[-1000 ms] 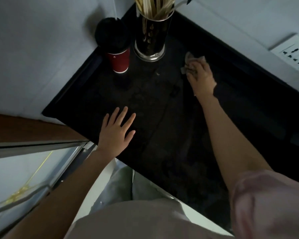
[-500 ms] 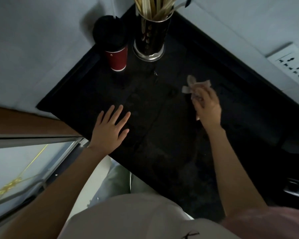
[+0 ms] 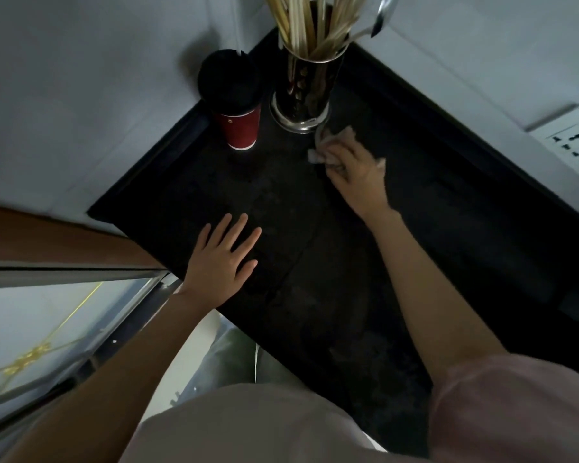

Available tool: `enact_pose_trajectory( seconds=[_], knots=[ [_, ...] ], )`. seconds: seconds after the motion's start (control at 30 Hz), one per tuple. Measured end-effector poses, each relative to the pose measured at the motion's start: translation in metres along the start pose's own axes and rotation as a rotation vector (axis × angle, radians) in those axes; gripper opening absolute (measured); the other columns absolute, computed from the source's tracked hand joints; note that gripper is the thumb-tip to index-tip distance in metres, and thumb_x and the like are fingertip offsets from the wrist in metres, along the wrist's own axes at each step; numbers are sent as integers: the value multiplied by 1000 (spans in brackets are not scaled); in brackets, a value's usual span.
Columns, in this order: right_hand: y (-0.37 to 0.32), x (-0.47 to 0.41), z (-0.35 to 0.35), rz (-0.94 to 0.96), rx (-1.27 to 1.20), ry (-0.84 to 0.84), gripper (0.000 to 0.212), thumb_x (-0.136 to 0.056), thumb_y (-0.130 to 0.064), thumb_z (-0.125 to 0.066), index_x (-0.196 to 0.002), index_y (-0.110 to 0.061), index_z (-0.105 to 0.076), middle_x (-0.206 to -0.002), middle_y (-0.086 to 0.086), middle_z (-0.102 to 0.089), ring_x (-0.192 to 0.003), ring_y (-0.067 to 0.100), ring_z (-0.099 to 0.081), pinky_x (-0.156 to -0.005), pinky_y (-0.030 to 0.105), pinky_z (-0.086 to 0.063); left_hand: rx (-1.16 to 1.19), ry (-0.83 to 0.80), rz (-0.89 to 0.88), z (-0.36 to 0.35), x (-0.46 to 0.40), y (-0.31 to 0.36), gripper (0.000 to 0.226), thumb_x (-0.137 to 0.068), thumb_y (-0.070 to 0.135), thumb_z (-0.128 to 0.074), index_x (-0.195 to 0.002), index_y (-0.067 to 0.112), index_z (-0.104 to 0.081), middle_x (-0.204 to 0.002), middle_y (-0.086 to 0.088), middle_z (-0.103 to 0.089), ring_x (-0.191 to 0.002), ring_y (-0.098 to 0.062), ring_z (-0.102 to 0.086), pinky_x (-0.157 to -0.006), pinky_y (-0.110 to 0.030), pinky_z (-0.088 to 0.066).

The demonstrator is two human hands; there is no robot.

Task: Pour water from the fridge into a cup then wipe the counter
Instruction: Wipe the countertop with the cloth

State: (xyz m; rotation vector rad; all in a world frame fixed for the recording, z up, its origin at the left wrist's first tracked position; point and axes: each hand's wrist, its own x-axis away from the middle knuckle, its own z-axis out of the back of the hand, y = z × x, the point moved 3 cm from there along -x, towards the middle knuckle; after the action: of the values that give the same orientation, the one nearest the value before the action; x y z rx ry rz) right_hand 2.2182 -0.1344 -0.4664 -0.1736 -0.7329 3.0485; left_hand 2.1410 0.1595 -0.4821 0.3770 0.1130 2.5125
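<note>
A red paper cup (image 3: 239, 128) with a black lid stands in the far corner of the black counter (image 3: 315, 295). My right hand (image 3: 356, 177) presses a crumpled pale cloth (image 3: 328, 145) onto the counter, just in front of the metal utensil holder (image 3: 303, 95). My left hand (image 3: 224, 262) lies flat on the counter near its front left edge, fingers spread, holding nothing.
The utensil holder is full of chopsticks and a ladle. White walls meet behind the counter, with a socket plate (image 3: 575, 142) on the right wall. A glass surface with a metal frame (image 3: 64, 312) lies lower left.
My right hand with the cloth swept back toward me across the counter, then forward again to the base of the utensil holder. My left hand stayed flat in place.
</note>
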Motion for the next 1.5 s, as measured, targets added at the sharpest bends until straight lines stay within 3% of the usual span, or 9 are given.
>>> enact_pose_trajectory(
  seconds=[0.2,0.33,0.57,0.67,0.77,0.93,1.07,1.37,1.5],
  knots=[
    [17,65,3,12,6,57,45,-91,-22,-63,-134,-18,-52,-142,8,-46,-128,22,-47,-107,31,-40,-1,25,-7,-4,0,-1,57,-95,49,-32,-146,26,-40,-156,-8,-32,-143,-34,-28,-112,-55,-26],
    [54,8,12,-173,18,156,38,-91,-28,-57,-126,-13,-57,-134,16,-52,-117,35,-53,-97,45,-47,-8,40,-12,-5,0,-1,56,-95,48,-35,-146,26,-40,-155,-8,-33,-143,-34,-29,-112,-55,-27],
    [36,-91,7,-174,43,34,44,-88,-21,-59,-132,-16,-54,-148,9,-39,-129,28,-44,-99,35,-38,-27,40,-13,-5,-1,-2,57,-94,49,-35,-146,26,-40,-155,-8,-34,-142,-34,-31,-111,-55,-31],
    [17,-66,4,-199,115,20,43,-90,-26,-59,-133,-20,-52,-148,6,-39,-126,28,-45,-93,42,-34,-26,43,-7,-5,-1,-1,57,-94,48,-36,-145,25,-41,-154,-8,-35,-142,-34,-31,-110,-55,-31],
    [-5,-11,1,-90,53,40,41,-87,-18,-65,-127,-16,-57,-140,10,-48,-119,30,-52,-87,28,-28,-21,38,-8,-5,0,-1,57,-93,49,-35,-146,25,-41,-155,-8,-34,-142,-34,-30,-111,-56,-30],
    [-53,111,-13,61,-131,-38,44,-84,-10,-68,-127,-13,-59,-138,9,-48,-125,23,-49,-102,30,-43,-15,25,-7,-5,0,-1,58,-94,50,-32,-146,26,-39,-155,-8,-33,-143,-34,-29,-111,-56,-30],
    [-47,176,-4,-2,-115,-14,41,-89,-13,-64,-130,-16,-58,-140,7,-48,-127,21,-49,-101,28,-46,-8,24,2,-4,0,-1,59,-93,50,-31,-146,26,-38,-155,-8,-33,-144,-34,-28,-111,-56,-29],
    [-24,92,-5,-258,2,54,50,-84,-13,-68,-131,-18,-53,-142,8,-44,-125,27,-47,-101,46,-46,-21,22,-14,-1,0,0,58,-94,49,-31,-146,25,-39,-155,-10,-33,-142,-35,-30,-109,-57,-31],
    [-71,123,-19,-222,-1,112,45,-85,-13,-67,-128,-15,-57,-139,9,-48,-120,27,-52,-96,34,-45,-24,41,-31,-1,1,-2,57,-94,46,-42,-147,24,-38,-155,-11,-33,-142,-36,-30,-110,-56,-30]
  ],
)
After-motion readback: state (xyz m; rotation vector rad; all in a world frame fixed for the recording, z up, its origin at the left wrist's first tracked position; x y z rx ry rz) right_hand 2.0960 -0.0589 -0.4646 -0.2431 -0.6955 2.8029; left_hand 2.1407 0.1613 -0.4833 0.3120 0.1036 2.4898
